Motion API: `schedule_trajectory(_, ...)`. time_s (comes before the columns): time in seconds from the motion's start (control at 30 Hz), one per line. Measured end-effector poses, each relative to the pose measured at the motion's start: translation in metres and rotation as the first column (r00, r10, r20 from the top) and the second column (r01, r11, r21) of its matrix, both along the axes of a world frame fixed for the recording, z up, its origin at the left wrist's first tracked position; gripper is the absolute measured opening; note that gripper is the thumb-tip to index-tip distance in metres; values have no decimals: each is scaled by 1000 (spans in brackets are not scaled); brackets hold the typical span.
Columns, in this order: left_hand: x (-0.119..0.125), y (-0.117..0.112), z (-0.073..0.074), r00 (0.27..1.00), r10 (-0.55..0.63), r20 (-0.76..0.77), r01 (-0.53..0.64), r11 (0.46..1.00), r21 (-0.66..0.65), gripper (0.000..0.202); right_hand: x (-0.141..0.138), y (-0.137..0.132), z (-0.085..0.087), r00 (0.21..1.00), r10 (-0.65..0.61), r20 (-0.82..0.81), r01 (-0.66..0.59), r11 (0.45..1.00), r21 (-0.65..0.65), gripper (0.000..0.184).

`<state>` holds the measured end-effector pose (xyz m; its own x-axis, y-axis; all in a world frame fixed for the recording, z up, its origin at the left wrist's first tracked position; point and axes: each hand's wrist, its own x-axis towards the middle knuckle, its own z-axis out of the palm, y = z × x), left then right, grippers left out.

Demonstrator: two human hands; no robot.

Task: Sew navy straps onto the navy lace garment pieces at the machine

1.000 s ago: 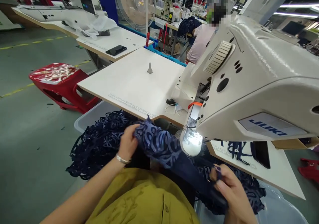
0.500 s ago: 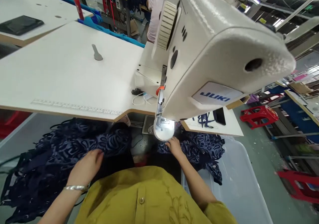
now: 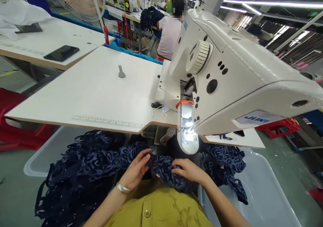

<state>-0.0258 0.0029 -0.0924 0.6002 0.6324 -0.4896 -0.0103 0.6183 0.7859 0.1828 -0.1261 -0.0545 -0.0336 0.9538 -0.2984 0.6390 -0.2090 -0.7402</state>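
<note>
A navy patterned garment (image 3: 165,173) lies bunched across my lap, between my two hands. My left hand (image 3: 136,169), with a silver bracelet at the wrist, pinches its left edge between thumb and fingers. From the other side my right hand (image 3: 188,170) grips the top of the same garment, its fingertips partly sunk in the folds. Just above my right hand is the lit, rounded arm end (image 3: 188,143) of a white JUKI sewing machine (image 3: 227,75); no cloth lies on it. A heap of similar navy pieces with straps (image 3: 83,173) hangs at my left.
More navy pieces (image 3: 227,166) lie over a clear plastic bin (image 3: 262,186) on the right. The white table (image 3: 106,96) carries a printed ruler and a small grey tool (image 3: 121,72). A phone (image 3: 62,53) rests on the neighbouring table. Another person (image 3: 169,35) sits beyond.
Both hands have come together over my lap, the left moving right. The patterned garment is now spread between them. My view has tilted up and turned left.
</note>
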Motion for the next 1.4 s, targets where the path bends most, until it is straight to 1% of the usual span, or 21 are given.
schedule_trajectory(0.1,-22,6,11,997,57,-49,-52,995,86,49,-16,-3,-9,997,14,75,-14,1000,2,16)
schedule_trajectory(0.17,-29,1,22,995,56,-83,-41,984,175,42,-28,-2,-6,995,-66,77,57,992,112,31)
schedule_trajectory(0.27,-26,-16,44,991,-42,-126,82,941,328,36,-39,2,14,994,-109,-6,105,947,303,51)
schedule_trajectory(0.4,-12,-41,75,967,-189,-170,251,816,521,24,-39,0,45,987,82,-140,-24,928,372,34)
schedule_trajectory(0.43,-8,-46,81,963,-201,-180,269,757,595,22,-37,-3,49,983,94,-155,-32,932,362,29)
schedule_trajectory(0.47,-6,-50,87,959,-204,-195,282,672,685,22,-36,-7,52,982,85,-166,-23,938,345,27)
schedule_trajectory(0.57,3,-60,101,955,-148,-258,291,293,911,29,-30,-22,56,979,-14,-203,77,948,307,20)
schedule_trajectory(0.6,7,-62,105,956,-116,-269,288,194,938,30,-28,-28,56,974,-37,-222,106,946,307,18)
schedule_trajectory(0.63,12,-65,109,958,-91,-272,283,144,948,31,-26,-33,57,968,-55,-246,133,942,309,17)
schedule_trajectory(0.67,16,-68,113,960,-81,-269,278,121,953,31,-24,-38,58,956,-74,-284,164,937,309,16)
schedule_trajectory(0.73,27,-73,120,959,-107,-264,275,113,955,30,-21,-47,60,905,-106,-412,242,925,292,16)
schedule_trajectory(0.8,37,-77,126,952,-162,-260,278,101,955,27,-18,-53,62,800,-143,-582,351,899,262,23)
schedule_trajectory(0.87,46,-80,132,953,-175,-247,264,80,961,26,-15,-56,65,679,-195,-708,484,844,230,24)
schedule_trajectory(0.93,54,-81,136,969,-137,-208,218,65,974,26,-9,-55,70,604,-261,-753,607,763,222,20)
schedule_trajectory(1.0,61,-79,138,981,-92,-170,176,54,983,27,-2,-51,77,598,-317,-736,667,706,237,22)
schedule_trajectory(1.07,65,-75,137,986,-57,-158,159,13,987,28,7,-44,83,640,-358,-680,669,695,264,25)
schedule_trajectory(1.1,67,-72,136,986,-34,-165,165,-26,986,30,12,-39,86,671,-377,-638,658,700,278,27)
schedule_trajectory(1.17,68,-64,132,983,38,-178,182,-138,974,30,20,-28,91,731,-413,-543,633,708,313,32)
schedule_trajectory(1.3,68,-44,128,960,237,-151,243,-431,869,30,27,-1,94,799,-466,-380,595,704,388,33)
schedule_trajectory(1.37,70,-34,128,957,228,-179,281,-581,764,37,28,11,94,809,-479,-341,586,709,392,30)
schedule_trajectory(1.4,72,-29,129,958,199,-207,287,-634,718,40,29,16,94,812,-478,-335,581,720,380,27)
